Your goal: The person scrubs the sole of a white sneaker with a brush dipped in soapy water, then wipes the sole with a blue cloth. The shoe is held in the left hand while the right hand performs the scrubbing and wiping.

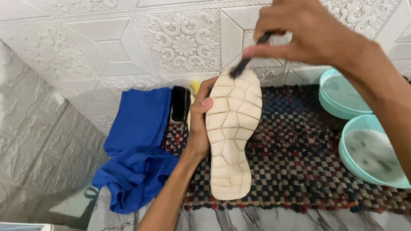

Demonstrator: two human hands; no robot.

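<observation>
White embossed tiles [182, 41] fill the wall at the far side, and below them a marble-patterned bench [258, 227] carries a dark checkered woven mat [302, 161]. I hold a shoe [233, 133] sole-up over the mat, its pale cream tread facing me, toe toward the wall and heel toward the near edge. My left hand [199, 126] grips it from the left side, fingers [205, 102] wrapped over the edge and clamped on the shoe. My right hand [303, 23] is raised above the toe, fingers pinched together on a thin dark brush [252, 54] whose tip touches the sole at the toe end. Left of the shoe lies a crumpled blue cloth [138, 153], reaching from the wall to the near edge of the bench. Beside it, against the wall, sits a black object, perhaps another brush [180, 104]; I cannot tell for certain. On the right stand two teal basins [346, 95] holding cloudy water, one nearer, one farther.
</observation>
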